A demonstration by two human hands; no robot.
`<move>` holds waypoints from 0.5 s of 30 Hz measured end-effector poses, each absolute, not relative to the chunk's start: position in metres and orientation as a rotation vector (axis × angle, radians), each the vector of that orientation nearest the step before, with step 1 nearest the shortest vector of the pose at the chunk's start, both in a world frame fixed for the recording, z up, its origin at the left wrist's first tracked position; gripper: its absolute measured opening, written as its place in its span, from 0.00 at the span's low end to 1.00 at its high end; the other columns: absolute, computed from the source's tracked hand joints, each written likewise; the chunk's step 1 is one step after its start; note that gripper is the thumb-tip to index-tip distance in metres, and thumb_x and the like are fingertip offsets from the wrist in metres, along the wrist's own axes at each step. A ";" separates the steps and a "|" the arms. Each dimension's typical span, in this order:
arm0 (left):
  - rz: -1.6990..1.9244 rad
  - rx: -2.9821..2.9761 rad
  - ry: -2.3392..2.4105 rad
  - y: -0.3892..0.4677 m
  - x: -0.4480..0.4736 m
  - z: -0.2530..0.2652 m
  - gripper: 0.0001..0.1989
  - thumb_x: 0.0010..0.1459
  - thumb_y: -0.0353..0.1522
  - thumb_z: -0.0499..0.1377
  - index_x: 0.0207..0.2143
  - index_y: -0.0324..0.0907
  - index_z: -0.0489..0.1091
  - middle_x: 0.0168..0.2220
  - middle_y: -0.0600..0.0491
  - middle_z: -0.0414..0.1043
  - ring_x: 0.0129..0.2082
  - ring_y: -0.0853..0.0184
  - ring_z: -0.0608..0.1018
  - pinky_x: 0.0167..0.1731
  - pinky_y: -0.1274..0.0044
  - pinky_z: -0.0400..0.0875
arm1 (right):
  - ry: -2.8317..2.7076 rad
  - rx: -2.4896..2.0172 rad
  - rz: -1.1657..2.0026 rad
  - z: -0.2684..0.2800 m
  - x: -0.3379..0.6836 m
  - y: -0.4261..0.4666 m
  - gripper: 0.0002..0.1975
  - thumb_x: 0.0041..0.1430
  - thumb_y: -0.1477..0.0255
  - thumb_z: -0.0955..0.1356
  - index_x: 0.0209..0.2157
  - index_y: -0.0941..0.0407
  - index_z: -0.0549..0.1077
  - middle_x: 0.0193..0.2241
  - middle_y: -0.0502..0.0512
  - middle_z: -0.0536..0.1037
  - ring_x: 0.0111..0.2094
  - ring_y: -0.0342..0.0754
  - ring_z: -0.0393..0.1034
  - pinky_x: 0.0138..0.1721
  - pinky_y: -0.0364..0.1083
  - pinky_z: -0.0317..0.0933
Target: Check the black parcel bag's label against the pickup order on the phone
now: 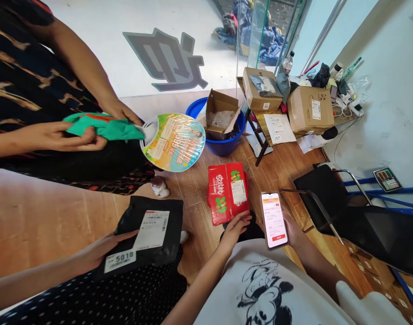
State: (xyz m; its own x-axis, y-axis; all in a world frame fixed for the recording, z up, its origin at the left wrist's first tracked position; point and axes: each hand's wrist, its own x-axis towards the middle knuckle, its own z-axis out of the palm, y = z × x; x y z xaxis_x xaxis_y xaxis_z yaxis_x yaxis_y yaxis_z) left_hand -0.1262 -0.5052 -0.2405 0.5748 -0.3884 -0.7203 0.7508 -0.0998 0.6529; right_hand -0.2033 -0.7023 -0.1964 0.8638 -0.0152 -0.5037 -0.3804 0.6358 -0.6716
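Red box: on the floor, sealed, label up
Left hand: fingers curled on its near edge
Right hand: closed around phone, screen lit
Unopened: box tape intact

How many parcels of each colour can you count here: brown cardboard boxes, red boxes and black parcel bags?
brown cardboard boxes: 3
red box: 1
black parcel bag: 1
Total: 5
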 end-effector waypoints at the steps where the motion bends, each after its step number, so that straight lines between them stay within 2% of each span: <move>1: -0.991 1.366 0.338 -0.505 -0.126 -0.243 0.35 0.40 0.49 0.64 0.50 0.43 0.73 0.54 0.41 0.78 0.53 0.54 0.78 0.55 0.64 0.68 | 0.493 -0.861 0.227 -0.195 -0.206 -0.704 0.26 0.40 0.54 0.74 0.46 0.32 0.77 0.46 0.50 0.85 0.53 0.69 0.77 0.52 0.72 0.65; 6: -1.008 1.379 0.367 -0.504 -0.127 -0.250 0.37 0.38 0.49 0.64 0.51 0.42 0.73 0.53 0.40 0.79 0.52 0.54 0.78 0.55 0.63 0.68 | 0.446 -0.917 0.281 -0.191 -0.209 -0.710 0.35 0.34 0.59 0.75 0.51 0.30 0.75 0.53 0.51 0.83 0.58 0.73 0.72 0.53 0.74 0.63; 10: -1.011 1.375 0.401 -0.505 -0.128 -0.252 0.37 0.36 0.48 0.64 0.50 0.42 0.73 0.51 0.40 0.79 0.51 0.53 0.79 0.54 0.62 0.68 | 0.401 -0.950 0.331 -0.191 -0.206 -0.714 0.41 0.32 0.62 0.76 0.54 0.27 0.72 0.54 0.49 0.81 0.60 0.74 0.70 0.53 0.76 0.63; 15: -1.051 1.354 0.375 -0.503 -0.127 -0.255 0.34 0.38 0.46 0.65 0.50 0.44 0.74 0.51 0.43 0.80 0.51 0.54 0.79 0.55 0.63 0.67 | 0.343 -1.062 0.316 -0.181 -0.203 -0.716 0.44 0.38 0.62 0.76 0.60 0.28 0.67 0.58 0.49 0.78 0.62 0.70 0.69 0.57 0.73 0.65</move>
State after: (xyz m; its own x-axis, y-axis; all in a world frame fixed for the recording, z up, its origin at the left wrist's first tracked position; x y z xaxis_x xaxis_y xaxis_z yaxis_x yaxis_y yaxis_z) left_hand -0.1270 -0.5031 -0.2554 0.5216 -0.3942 -0.7567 0.7839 -0.1288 0.6074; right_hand -0.2032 -0.7160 -0.1812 0.9028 0.0875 -0.4211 -0.4127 0.4520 -0.7908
